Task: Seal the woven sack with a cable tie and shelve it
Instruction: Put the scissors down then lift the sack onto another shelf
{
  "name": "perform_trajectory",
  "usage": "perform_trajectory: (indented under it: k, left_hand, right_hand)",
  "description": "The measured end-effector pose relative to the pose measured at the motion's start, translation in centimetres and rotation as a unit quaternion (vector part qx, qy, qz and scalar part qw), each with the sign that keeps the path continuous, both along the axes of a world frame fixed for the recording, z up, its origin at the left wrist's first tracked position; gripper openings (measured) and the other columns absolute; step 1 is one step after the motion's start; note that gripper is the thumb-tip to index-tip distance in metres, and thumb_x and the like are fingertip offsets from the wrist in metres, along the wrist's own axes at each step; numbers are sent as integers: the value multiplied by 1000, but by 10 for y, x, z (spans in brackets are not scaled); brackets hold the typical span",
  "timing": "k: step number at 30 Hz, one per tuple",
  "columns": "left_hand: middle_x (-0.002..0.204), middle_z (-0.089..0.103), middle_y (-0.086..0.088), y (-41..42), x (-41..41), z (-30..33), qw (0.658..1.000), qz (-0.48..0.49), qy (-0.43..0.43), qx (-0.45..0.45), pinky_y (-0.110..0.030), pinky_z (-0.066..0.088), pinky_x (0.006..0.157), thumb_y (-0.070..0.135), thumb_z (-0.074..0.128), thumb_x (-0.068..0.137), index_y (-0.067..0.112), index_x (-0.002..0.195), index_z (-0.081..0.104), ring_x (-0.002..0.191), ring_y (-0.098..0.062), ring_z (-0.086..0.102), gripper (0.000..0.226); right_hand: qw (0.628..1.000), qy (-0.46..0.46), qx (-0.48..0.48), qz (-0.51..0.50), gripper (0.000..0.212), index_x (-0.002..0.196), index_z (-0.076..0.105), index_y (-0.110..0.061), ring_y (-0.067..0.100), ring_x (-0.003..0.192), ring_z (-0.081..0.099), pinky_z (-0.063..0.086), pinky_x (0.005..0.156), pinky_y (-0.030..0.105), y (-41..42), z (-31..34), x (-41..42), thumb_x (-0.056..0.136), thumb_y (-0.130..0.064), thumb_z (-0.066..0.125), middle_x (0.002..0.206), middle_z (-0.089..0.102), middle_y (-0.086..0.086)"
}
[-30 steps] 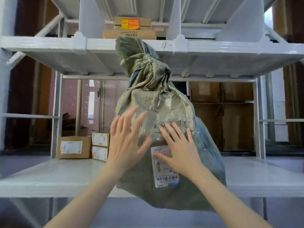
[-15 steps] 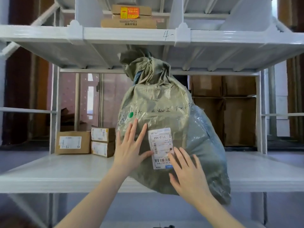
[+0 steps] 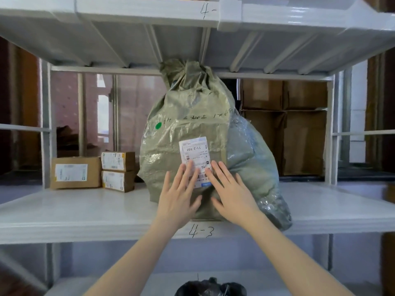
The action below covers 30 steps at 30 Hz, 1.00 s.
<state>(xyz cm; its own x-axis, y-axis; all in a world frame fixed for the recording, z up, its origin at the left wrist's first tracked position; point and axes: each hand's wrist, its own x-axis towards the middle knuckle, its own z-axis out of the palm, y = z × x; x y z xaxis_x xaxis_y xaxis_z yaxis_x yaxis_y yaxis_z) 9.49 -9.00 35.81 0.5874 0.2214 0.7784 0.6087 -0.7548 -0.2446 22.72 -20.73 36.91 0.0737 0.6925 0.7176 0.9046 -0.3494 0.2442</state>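
Observation:
The grey-green woven sack (image 3: 192, 116) stands upright on the white shelf (image 3: 85, 210) marked "4-3", its gathered neck (image 3: 186, 71) bunched just under the shelf above. A white barcode label (image 3: 195, 150) is stuck on its front, and a green dot sits at upper left. My left hand (image 3: 177, 197) and my right hand (image 3: 230, 197) lie flat on the lower front of the sack, fingers spread, side by side below the label. I cannot make out a cable tie at the neck. The sack's lower right corner overhangs the shelf's front edge.
Three small cardboard parcels (image 3: 74, 171) with labels sit on the same shelf to the left of the sack. Large brown cartons (image 3: 284, 129) stand behind on the right. The upper shelf (image 3: 192, 28) is close above the sack. A black bag (image 3: 209, 288) lies on the shelf below.
The sack has gone further back onto the shelf and stands more upright. Both hands have come together low on its front, and my view has moved closer.

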Motion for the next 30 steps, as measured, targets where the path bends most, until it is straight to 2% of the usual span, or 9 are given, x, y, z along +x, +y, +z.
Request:
perform_trajectory:
  k: [2, 5, 6, 13, 19, 25, 30]
  left_hand:
    - [156, 25, -8, 2, 9, 6, 1000, 10, 11, -16, -55, 30, 108, 50, 30, 86, 14, 146, 31, 141, -25, 32, 70]
    - [160, -8, -5, 11, 18, 9, 997, 31, 57, -40, -54, 5, 116, 54, 25, 94, 16, 151, 2, 148, -21, 0, 72]
    - [160, -13, -5, 13, 19, 10, 995, 43, 69, -50, -54, 0, 116, 55, 23, 95, 17, 151, -3, 148, -21, -5, 73]
    - [160, -14, 0, 24, 28, 9, 984, 92, 141, -56, -57, -5, 115, 60, 17, 94, 21, 151, -5, 148, -21, -8, 72]
    - [160, -15, 1, 33, 23, 3, 992, 50, 95, -61, -54, -5, 115, 63, 21, 92, 25, 150, -11, 148, -20, -8, 76]
    - [159, -16, 0, 28, 13, 12, 993, 53, 94, -43, -54, -4, 115, 61, 22, 92, 27, 149, -11, 148, -21, -8, 75]
    - [160, -16, -2, 20, -3, 23, 994, 52, 86, -31, -55, -4, 115, 62, 23, 91, 28, 149, -9, 148, -21, -10, 74]
  right_hand:
    - [999, 15, -34, -8, 76, 150, -2, -22, 16, 146, -10, 19, 116, 50, 6, 5, 5, 92, -39, 44, 160, -8, 1]
    - [996, 34, -83, -26, 74, 149, -7, -23, 15, 146, -14, 12, 118, 49, 16, 13, 6, 95, -44, 38, 159, -16, -1]
    - [994, 42, -97, -27, 73, 150, -5, -22, 15, 146, -14, 12, 118, 50, 19, 14, 6, 95, -44, 37, 159, -15, 0]
    - [985, 80, -143, -55, 74, 150, 2, -18, 16, 147, -8, 13, 116, 50, 30, 24, 11, 93, -39, 43, 160, -9, 2]
    - [977, 89, -175, -87, 75, 150, 0, -17, 15, 147, -7, 11, 116, 53, 32, 35, 16, 93, -38, 44, 160, -8, 1]
    - [989, 89, -112, -38, 69, 150, 9, -21, 17, 147, 2, 17, 116, 50, 20, 29, 7, 92, -32, 45, 161, -1, -1]
    - [993, 78, -87, -23, 68, 150, 9, -24, 18, 147, 1, 19, 117, 47, 2, 25, -1, 92, -30, 45, 160, -6, -1]
